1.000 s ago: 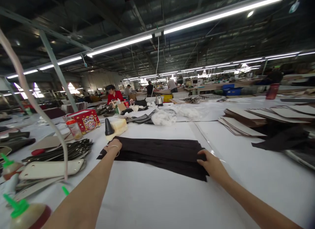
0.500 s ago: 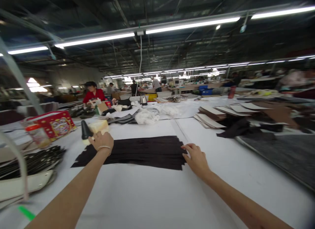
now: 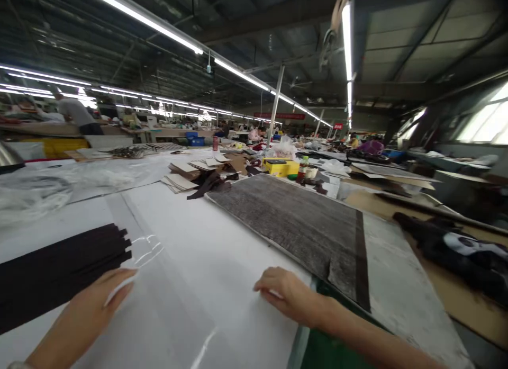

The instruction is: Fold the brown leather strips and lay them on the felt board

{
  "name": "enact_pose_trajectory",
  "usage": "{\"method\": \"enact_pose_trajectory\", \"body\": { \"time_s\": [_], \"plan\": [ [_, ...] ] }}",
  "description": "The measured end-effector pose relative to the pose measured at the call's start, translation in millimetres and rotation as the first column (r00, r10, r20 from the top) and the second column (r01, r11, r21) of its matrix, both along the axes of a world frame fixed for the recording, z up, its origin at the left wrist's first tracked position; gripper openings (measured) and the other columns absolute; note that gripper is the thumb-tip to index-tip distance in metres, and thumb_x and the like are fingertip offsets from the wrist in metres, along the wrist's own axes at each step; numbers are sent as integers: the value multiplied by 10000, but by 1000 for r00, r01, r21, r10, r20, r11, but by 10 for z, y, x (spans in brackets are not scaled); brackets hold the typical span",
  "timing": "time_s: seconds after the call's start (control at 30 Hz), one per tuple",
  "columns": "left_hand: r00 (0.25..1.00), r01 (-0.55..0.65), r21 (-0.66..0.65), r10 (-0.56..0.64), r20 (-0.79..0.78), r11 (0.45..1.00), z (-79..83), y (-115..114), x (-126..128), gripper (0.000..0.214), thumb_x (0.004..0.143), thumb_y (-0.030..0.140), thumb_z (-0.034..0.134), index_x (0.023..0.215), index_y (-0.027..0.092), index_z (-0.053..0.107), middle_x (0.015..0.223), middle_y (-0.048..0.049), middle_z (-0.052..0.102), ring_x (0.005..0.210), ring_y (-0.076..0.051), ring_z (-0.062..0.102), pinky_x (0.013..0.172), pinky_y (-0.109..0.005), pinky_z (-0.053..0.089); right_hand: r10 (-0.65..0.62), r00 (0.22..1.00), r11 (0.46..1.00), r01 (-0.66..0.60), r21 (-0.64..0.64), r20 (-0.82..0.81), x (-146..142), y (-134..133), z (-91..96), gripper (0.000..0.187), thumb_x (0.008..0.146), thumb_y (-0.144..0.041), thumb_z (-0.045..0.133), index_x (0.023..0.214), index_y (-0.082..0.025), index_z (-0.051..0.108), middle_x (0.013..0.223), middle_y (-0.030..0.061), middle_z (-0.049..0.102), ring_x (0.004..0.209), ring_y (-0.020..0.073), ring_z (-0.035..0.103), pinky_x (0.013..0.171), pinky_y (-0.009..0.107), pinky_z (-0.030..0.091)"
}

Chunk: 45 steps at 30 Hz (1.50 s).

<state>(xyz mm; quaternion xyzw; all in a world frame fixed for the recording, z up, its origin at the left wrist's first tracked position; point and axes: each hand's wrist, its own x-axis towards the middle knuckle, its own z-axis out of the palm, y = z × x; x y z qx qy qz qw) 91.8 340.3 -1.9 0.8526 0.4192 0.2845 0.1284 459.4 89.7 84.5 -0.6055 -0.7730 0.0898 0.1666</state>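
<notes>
Dark strips of fabric (image 3: 67,260) lie side by side on the white tabletop (image 3: 186,236) at the left, their right ends uneven. My left hand (image 3: 95,305) is at the near right corner of the strips, thumb and fingers apart, and nothing shows between them. Whether it touches the fabric I cannot tell. Over the white surface, my right hand (image 3: 288,295) has loosely bent fingers with a small gap at the thumb and no visible object. It is nearest to a large dark grey sheet (image 3: 293,226). Bright curved streaks on the tabletop may be glare or clear plastic.
Stacked pale card pieces (image 3: 182,176) stand beyond the strips, with dark scraps (image 3: 210,183) beside them. Crumpled clear plastic (image 3: 35,194) lies at left. A yellow box (image 3: 280,168) and a bottle (image 3: 302,169) stand behind the grey sheet. A person (image 3: 79,114) is far back.
The view has swung right, so the strips now sit at the left. Both hands have come off their earlier places on the fabric; the right is now near the grey sheet.
</notes>
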Motion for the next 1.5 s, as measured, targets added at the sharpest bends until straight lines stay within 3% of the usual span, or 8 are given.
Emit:
{"method": "enact_pose_trajectory", "body": {
  "time_s": [0.1,0.23,0.37,0.47,0.53,0.63,0.83,1.5],
  "plan": [
    [993,110,-25,-109,36,994,69,-474,658,359,837,467,433,1071,322,663,1191,11,661,1116,-259,601,1033,-392,439,-296,954,955,297,-8,34,797,-698,122,216,939,-224,462,1026,-217,660,961,52,651,886,188,605,798,296,463],
    [938,346,-72,-344,46,935,373,-1235,1560,367,886,382,410,1133,271,657,1206,-22,645,1122,-235,587,1033,-390,444,-443,891,894,447,-22,96,1414,-1427,188,231,948,-264,451,1066,-226,646,1028,65,633,919,205,599,815,329,461],
    [759,651,-65,-650,38,756,673,-2051,2380,410,897,168,382,1234,266,592,1257,-18,605,1158,-199,529,1042,-355,417,-429,890,897,440,-46,156,1502,-1794,147,241,947,-277,492,1156,-260,613,1090,59,616,950,208,597,859,352,435],
    [611,792,-40,-791,32,610,750,-2535,2902,538,840,65,403,1336,253,496,1323,-7,555,1206,-197,467,1084,-350,355,-413,880,904,427,-10,235,1457,-1850,104,223,949,-270,510,1151,-257,604,1040,48,619,915,213,598,843,364,416],
    [569,822,-42,-821,45,568,721,-2737,3188,617,806,36,416,1389,234,430,1342,-12,539,1219,-206,442,1092,-348,333,-409,866,907,420,26,288,1428,-1837,86,178,944,-254,518,1090,-230,616,979,46,620,888,219,593,811,365,404],
    [572,820,-56,-818,63,569,625,-2873,3499,649,802,44,421,1432,190,366,1323,-51,551,1211,-237,430,1061,-362,346,-411,844,906,419,56,344,1402,-1800,75,103,915,-213,546,983,-193,620,923,48,619,859,223,580,775,360,385],
    [569,821,-66,-822,15,567,475,-2900,3736,639,831,54,383,1462,121,306,1270,-93,585,1222,-256,408,1029,-377,333,-426,817,897,439,61,390,1417,-1752,42,54,863,-161,573,907,-176,599,896,45,615,826,221,568,766,361,357],
    [630,774,-84,-776,5,628,335,-2914,3710,692,808,44,399,1480,138,258,1321,-73,545,1261,-237,350,1045,-364,262,-398,797,901,434,29,453,1446,-1633,-90,98,874,-121,510,879,-160,600,868,55,609,790,215,565,712,349,329]
  ]
}}
